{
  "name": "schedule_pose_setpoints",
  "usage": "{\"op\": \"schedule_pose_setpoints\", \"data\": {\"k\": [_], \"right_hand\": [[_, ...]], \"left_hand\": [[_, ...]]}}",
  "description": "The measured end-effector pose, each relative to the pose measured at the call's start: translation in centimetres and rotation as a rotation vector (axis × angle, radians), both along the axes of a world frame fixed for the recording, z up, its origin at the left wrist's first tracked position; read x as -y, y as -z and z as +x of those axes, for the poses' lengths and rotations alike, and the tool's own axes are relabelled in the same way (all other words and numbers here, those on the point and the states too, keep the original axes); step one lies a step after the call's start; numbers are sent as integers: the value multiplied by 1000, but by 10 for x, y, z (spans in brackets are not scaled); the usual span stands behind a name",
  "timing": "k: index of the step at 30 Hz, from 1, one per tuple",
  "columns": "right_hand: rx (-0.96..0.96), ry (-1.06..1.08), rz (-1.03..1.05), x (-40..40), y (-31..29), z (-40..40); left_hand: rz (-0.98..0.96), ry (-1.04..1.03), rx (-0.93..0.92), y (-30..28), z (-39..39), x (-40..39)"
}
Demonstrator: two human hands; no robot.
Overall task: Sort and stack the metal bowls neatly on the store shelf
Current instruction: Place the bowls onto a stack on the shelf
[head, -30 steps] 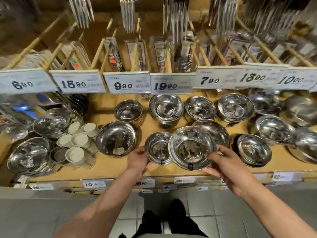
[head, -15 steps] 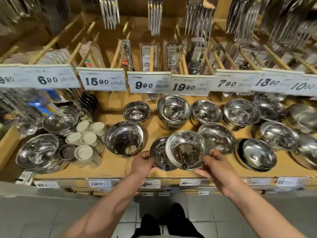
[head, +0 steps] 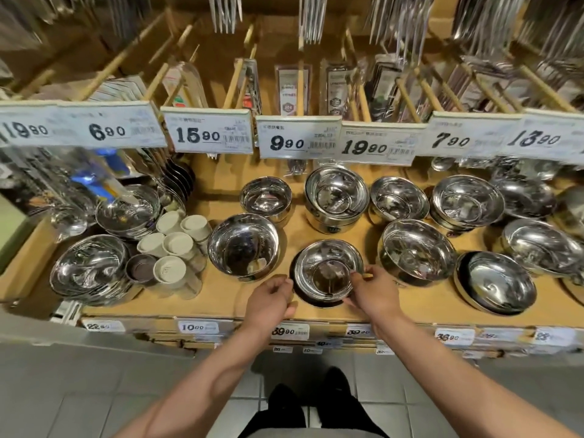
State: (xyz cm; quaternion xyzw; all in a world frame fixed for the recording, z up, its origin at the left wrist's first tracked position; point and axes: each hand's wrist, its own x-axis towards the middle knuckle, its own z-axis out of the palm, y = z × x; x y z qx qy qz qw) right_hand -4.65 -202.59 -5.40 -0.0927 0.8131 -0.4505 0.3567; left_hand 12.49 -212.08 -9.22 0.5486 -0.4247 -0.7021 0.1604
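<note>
The steel bowl [head: 327, 269] that the right hand [head: 374, 290] held tilted above the front of the shelf half a second ago now sits nested inside the lower bowl [head: 311, 300], near the front edge of the shelf [head: 221, 298] about midway along it. The top bowl is round, polished to a mirror shine, with a thin rolled rim; the one beneath shows only as a dark crescent round its near side. The right hand pinches the top bowl's right rim, thumb and fingers curled on the metal. The left hand [head: 268, 303], which earlier steadied the lower bowl, has its curled fingers at that bowl's left edge; I cannot tell whether this grip closes on the rim or just touches it. The shelf is plain tan board, matte against all the glare. To the left stands a larger, deeper bowl [head: 243, 246], just beside the pair, and to the right a wide, shallower one [head: 417, 251]. Pale matte cups [head: 177, 245] cluster toward the left end, and white price cards [head: 298, 137] hang above the back row.
</note>
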Motion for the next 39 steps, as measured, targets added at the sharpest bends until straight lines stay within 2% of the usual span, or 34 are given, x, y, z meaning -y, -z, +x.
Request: {"op": "schedule_pose_setpoints", "data": {"k": [3,5,12,19,27,34,39], "right_hand": [[-212,-92,111,2,6,-1],[-294,-112,112,0,9,-1],[-331,-218,68,-8,16,-6],[-491,-289,75,-7,21,-5],[-502,-300,150,-8,18,-1],[-504,-317,189,-10,12,-3],[-516,-346,167,-12,11,-4]], "left_hand": [[-60,71,4,1,-4,-5],[-80,82,14,2,-6,-7],[-86,45,60,5,-13,-6],[-147,72,173,1,-18,-2],[-241,156,288,-4,-18,6],[-221,165,271,-13,-24,6],[-289,241,301,-19,-25,6]]}}
